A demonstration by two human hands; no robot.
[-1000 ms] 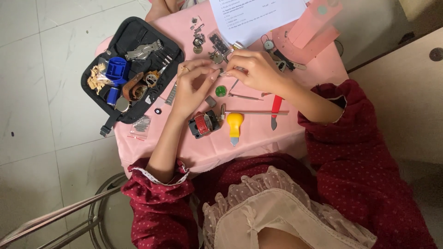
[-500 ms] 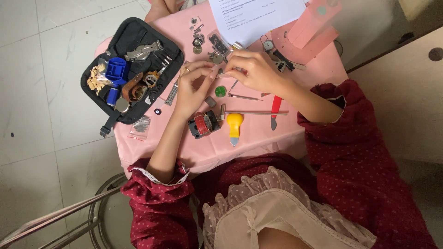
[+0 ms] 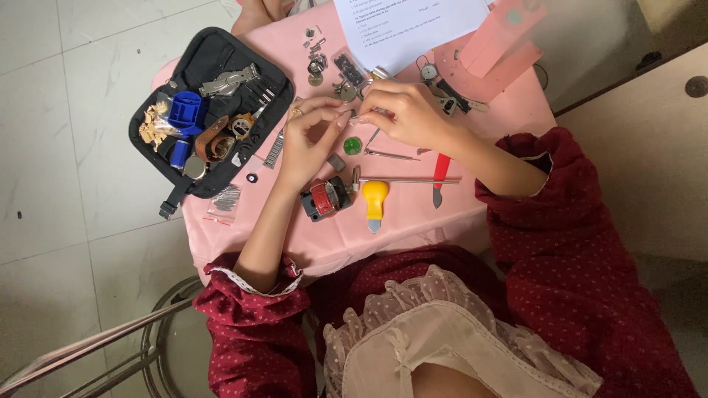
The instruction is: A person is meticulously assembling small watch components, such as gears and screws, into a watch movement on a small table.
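Both hands meet above the pink-clothed worktop (image 3: 413,221): left hand (image 3: 310,144) and right hand (image 3: 405,110) pinch a tiny silvery part (image 3: 359,116) between fingertips, steadying it; yellow-handled tool (image 3: 375,200) lies nearby.

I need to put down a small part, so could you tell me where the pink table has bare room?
Bare cloth shows along the near edge of the pink table, below the yellow-handled tool. It is crowded around the black tool pouch and by the white paper.
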